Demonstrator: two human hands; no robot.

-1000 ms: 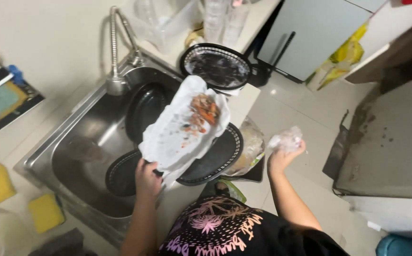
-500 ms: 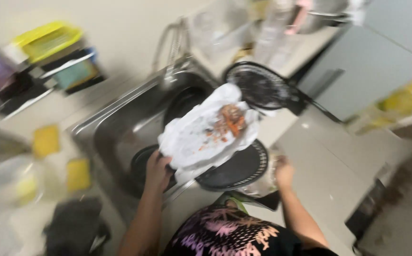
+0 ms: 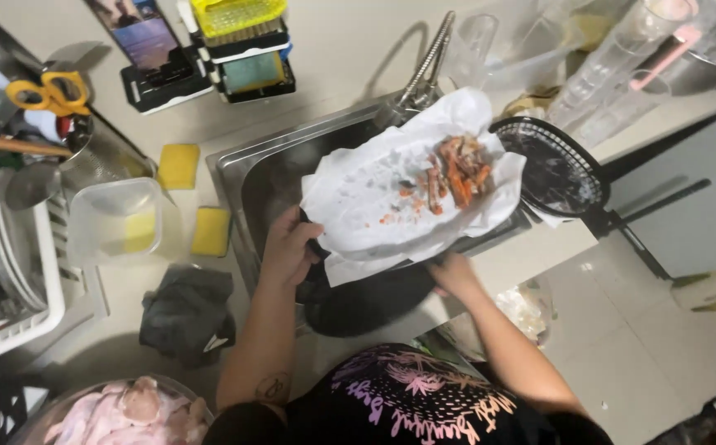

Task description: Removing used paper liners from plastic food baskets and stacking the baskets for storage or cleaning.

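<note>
My left hand (image 3: 289,248) grips the near edge of a black basket tray (image 3: 318,247) lined with white paper (image 3: 374,198). Orange and brown food scraps (image 3: 455,169) lie on the paper's far side. The tray is held over the steel sink (image 3: 246,177). My right hand (image 3: 450,272) is under the paper's near right edge, touching the tray's underside; its fingers are hidden. Another black tray (image 3: 366,301) lies below in the sink.
A second black basket tray (image 3: 556,169) sits on the counter right of the sink. Yellow sponges (image 3: 209,231), a clear tub (image 3: 115,218), a dark cloth (image 3: 186,313) and a dish rack (image 3: 7,272) are at left. A faucet (image 3: 428,62) stands behind.
My view has swung left. My right hand came in from the side, where it held crumpled paper, to the tray's right edge. The lined tray stays over the sink.
</note>
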